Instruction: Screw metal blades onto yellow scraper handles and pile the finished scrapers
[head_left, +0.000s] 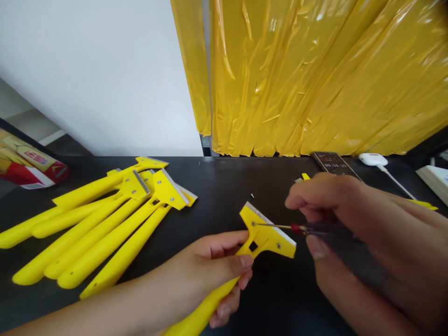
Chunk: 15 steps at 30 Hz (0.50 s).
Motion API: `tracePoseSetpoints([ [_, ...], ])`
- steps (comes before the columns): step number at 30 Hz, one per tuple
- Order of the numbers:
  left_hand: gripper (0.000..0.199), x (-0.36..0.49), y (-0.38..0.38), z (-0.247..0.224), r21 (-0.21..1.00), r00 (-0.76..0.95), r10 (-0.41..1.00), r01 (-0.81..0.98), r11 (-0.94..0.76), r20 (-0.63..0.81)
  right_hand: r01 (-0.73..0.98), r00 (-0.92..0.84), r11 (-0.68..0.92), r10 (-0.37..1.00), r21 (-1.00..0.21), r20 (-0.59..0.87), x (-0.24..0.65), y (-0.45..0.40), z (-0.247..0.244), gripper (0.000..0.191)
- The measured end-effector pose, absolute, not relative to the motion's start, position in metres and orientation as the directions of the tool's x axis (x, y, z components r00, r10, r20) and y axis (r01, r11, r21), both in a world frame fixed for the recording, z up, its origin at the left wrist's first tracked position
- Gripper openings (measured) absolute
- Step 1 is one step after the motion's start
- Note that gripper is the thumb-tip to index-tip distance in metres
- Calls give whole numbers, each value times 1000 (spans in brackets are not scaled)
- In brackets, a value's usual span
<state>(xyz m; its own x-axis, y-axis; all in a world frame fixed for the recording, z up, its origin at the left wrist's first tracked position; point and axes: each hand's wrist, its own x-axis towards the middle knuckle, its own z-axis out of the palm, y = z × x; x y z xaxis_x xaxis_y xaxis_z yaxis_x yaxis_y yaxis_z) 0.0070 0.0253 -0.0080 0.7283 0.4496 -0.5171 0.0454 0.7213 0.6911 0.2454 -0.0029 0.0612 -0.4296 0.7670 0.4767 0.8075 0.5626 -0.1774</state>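
My left hand [213, 266] grips the yellow handle of a plastic scraper [266, 238], holding its wide head up with the metal blade edge facing away. My right hand [350, 224] holds a precision screwdriver [304, 228] with a dark handle and a red collar. Its thin metal shaft reaches across the scraper head, and the tip rests on a screw at the head's left side. Several more yellow scrapers [105, 210] lie in an overlapping pile to the left, apart from both hands.
The black tabletop [217, 196] holds a digital timer [332, 163], a white corded device [373, 159], and small yellow pieces [305, 176]. A red and yellow package [28, 161] sits far left, a white box [434, 182] far right. Yellow plastic sheeting [315, 79] hangs behind.
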Motion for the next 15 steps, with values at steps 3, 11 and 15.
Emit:
tracePoseSetpoints([
  [3,19,7,25,-7,693,732,449,44,719,-512,800,-437,571,765,-184,474,246,-4,63,34],
  [11,17,7,25,-7,681,731,455,18,732,-508,773,-479,615,728,-157,490,243,1,60,24],
  [15,17,8,25,-6,680,729,455,20,733,-512,727,-546,674,685,-133,482,244,2,59,29],
])
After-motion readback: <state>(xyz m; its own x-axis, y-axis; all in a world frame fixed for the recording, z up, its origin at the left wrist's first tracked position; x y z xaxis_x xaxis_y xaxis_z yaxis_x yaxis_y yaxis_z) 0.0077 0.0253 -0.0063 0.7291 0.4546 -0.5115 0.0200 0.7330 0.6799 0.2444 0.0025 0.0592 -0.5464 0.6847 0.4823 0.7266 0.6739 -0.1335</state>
